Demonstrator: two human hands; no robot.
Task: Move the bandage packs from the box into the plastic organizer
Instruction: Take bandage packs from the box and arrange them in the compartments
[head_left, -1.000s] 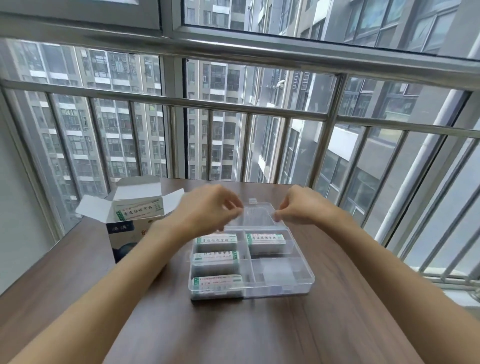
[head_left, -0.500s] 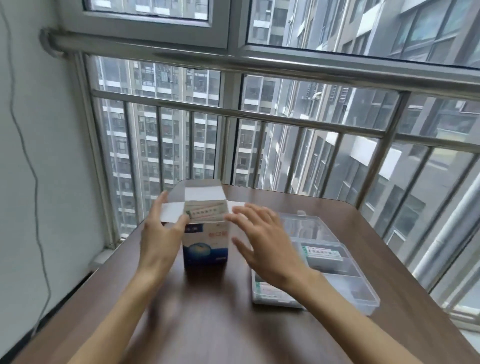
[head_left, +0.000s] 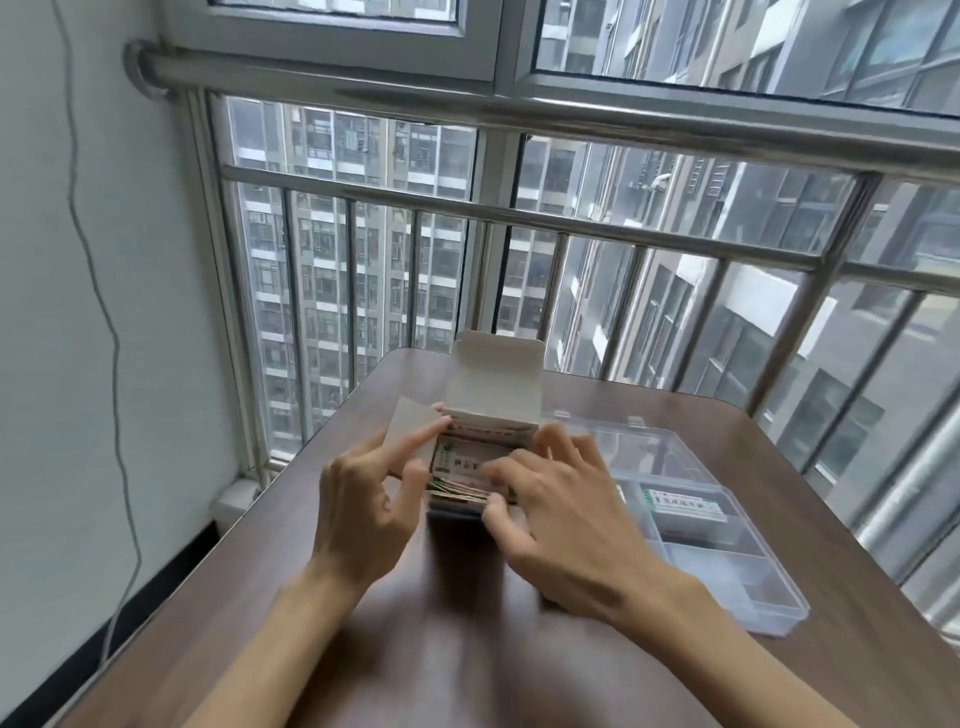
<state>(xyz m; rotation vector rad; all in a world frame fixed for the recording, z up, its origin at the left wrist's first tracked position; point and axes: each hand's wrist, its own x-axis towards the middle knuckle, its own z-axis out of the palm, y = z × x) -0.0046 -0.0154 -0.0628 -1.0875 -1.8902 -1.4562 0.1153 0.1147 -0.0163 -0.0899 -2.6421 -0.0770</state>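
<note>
Left hand grips box; right hand pinches bandage packs; plastic organizer right of it; brown surface; railed window beyond.

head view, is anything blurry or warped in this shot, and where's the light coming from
Head view: daylight comes through the window behind the table; wide-angle distortion bows the railing bars; motion blur softens the right hand, the left hand and the print on the packs in the box; faint glare sits on the plastic organizer.
</note>
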